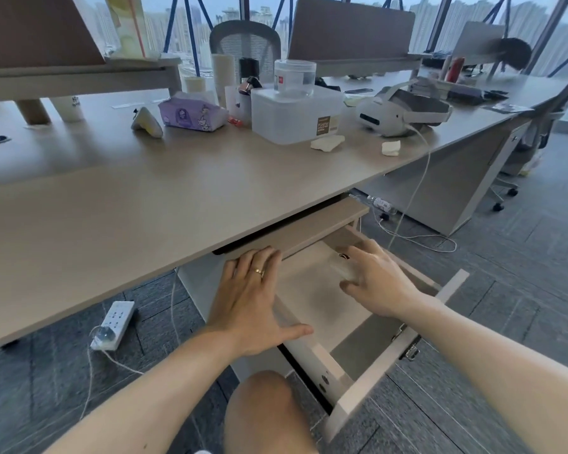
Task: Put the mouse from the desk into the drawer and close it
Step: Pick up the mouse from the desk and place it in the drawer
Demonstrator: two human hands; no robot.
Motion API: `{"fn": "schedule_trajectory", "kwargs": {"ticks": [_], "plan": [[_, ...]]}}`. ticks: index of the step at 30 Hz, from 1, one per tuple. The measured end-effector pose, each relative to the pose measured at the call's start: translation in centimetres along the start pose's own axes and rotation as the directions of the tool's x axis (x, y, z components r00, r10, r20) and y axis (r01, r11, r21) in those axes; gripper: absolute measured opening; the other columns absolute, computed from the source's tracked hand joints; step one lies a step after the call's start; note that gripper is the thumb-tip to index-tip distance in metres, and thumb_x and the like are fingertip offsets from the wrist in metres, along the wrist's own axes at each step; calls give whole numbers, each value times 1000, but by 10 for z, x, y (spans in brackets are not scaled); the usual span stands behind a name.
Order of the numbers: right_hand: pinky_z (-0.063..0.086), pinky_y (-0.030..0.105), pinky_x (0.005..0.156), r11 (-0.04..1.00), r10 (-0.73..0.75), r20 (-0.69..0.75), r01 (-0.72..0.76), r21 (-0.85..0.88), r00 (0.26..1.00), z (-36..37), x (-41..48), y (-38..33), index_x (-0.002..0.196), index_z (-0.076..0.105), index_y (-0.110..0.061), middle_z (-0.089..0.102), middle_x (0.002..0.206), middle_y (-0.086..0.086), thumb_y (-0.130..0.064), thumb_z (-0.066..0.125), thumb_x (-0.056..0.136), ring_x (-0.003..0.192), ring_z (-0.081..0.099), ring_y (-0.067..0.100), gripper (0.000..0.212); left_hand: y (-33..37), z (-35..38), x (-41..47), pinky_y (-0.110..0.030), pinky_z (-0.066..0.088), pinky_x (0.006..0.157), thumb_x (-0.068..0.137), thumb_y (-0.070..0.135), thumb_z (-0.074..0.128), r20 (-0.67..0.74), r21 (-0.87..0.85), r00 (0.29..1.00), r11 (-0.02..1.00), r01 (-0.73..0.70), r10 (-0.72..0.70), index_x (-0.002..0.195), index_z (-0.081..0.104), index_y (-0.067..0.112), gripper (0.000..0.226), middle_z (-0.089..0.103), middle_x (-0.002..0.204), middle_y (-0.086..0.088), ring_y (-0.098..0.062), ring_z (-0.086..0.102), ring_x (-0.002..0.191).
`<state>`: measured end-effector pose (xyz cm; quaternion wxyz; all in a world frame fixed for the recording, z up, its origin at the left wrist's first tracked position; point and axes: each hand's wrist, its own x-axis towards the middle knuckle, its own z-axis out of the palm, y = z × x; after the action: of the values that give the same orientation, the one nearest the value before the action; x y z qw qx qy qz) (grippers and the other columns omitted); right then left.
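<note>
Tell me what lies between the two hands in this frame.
In the head view, only bare drawer floor lies between the left hand and right hand, which covers a whitish mouse.

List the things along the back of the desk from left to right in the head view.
Purple tissue pack → clear plastic storage box → white VR headset → red bottle.

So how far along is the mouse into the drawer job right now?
The drawer is pulled open. The right hand is inside it on a blurred pale object with a dark ring, probably the mouse. The left hand lies flat on the drawer's left edge. Releasing the mouse and closing the drawer remain.
</note>
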<state>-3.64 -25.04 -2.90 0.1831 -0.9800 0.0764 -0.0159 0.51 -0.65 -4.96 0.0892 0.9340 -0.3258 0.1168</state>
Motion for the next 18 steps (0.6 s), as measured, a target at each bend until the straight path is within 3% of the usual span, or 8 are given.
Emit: {"fn": "schedule_trajectory", "kwargs": {"ticks": [4,8,10,13,18], "plan": [[50,40,96,993,60,200,-38,-112,978,26,21,9,140,50,-36,40,126,0,-38,66,79,108,54,25,63,-3,8,-1,-45,29,113,61,100,43,-26,-8,999,1000,-22,22,155,28,12,130,36,160,-6,-24,31,144],[50,41,95,981,33,315,30,-191,949,56,46,27,140,42,-48,43,139,-6,-65,45,67,114,47,23,74,-6,12,1,-44,30,111,62,100,43,-23,-7,1000,1000,-18,18,155,28,12,129,36,159,-5,-22,31,144],[47,39,99,968,32,357,60,-242,934,55,45,17,141,43,-41,39,145,-7,-54,47,76,119,44,26,67,-6,12,2,-44,30,110,62,99,43,-17,-3,1000,1000,-17,17,155,28,12,129,36,159,-4,-22,31,144],[45,40,102,970,83,327,-1,-245,941,56,46,11,152,32,-34,35,138,7,-40,58,84,123,48,33,73,-7,12,1,-44,31,110,64,98,43,-13,-10,1000,1000,-22,22,155,30,11,127,38,158,-5,-22,32,144],[47,42,99,971,66,319,13,-241,945,62,47,11,151,32,-33,37,129,8,-34,65,84,121,48,33,75,-7,11,2,-46,32,110,65,97,43,-9,10,1000,1000,-26,26,155,31,9,126,38,158,-7,-23,33,144]]}}
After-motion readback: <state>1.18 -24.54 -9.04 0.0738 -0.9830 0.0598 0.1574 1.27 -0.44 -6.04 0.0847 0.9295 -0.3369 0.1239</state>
